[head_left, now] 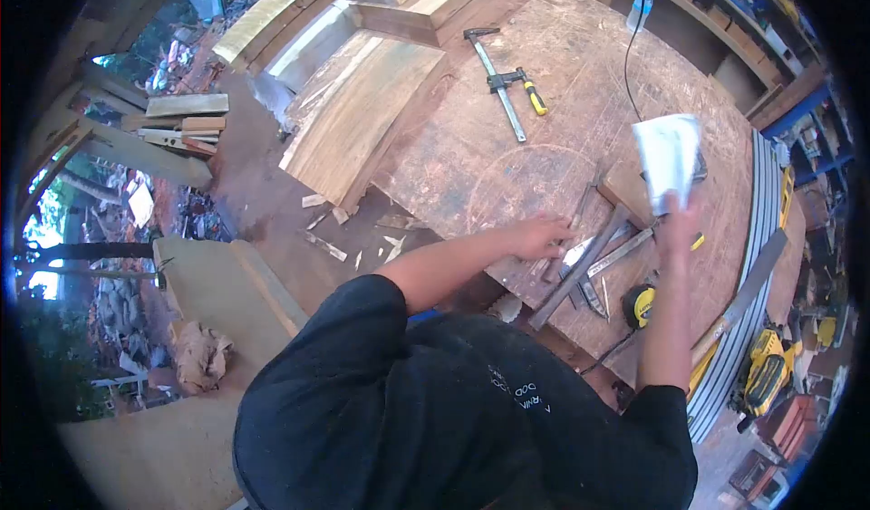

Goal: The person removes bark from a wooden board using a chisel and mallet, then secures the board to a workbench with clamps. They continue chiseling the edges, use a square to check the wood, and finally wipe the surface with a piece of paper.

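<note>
A folded white paper [667,152] is gripped in my right hand [675,225], raised over the right side of the wooden workbench [544,184]. My left hand [542,236] rests near the bench's front edge, its fingers at the end of a thin dark bar; whether it grips anything is unclear. Between the hands lie a long dark bar [580,267], a metal rule [625,254] and other small tools. A yellow tape measure [641,305] sits below my right hand. Partly behind the paper is a wooden block [625,182].
A clamp with a yellow handle [507,84] lies farther back. Thick boards [367,116] stand at the left back, with a bottle [640,10] at the far edge. Metal strips [757,238], a handsaw [757,279] and a yellow power tool [768,371] are on the right.
</note>
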